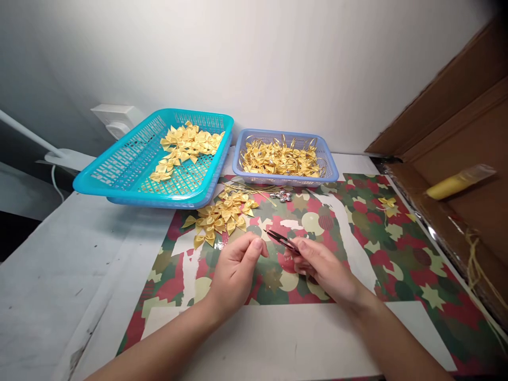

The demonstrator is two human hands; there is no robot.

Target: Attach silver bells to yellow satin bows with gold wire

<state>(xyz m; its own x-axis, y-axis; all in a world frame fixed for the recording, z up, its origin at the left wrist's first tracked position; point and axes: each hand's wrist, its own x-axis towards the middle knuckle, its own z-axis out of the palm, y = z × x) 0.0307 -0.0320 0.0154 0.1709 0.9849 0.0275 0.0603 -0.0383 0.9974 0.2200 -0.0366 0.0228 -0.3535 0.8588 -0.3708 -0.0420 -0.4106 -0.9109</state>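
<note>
Over the patterned paper, my right hand (317,260) grips a pair of small black snips (281,239), their narrow pointed blades slightly apart and aimed left. My left hand (237,267) is closed beside the tips, thumb pressed to the curled fingers; whatever it may hold is hidden. Just beyond my left hand lies a pile of yellow ribbon bows (222,214). Several small silver bells (282,196) and some gold wire ties (254,189) lie behind the pile.
A turquoise basket (115,182) with yellow bows stands back left, stacked on a blue one. A blue-purple basket (286,181) holds bows with gold ties. A single bow (387,202) lies at right. Cardboard (448,127) borders the right side, with a yellow tube (456,182) by it.
</note>
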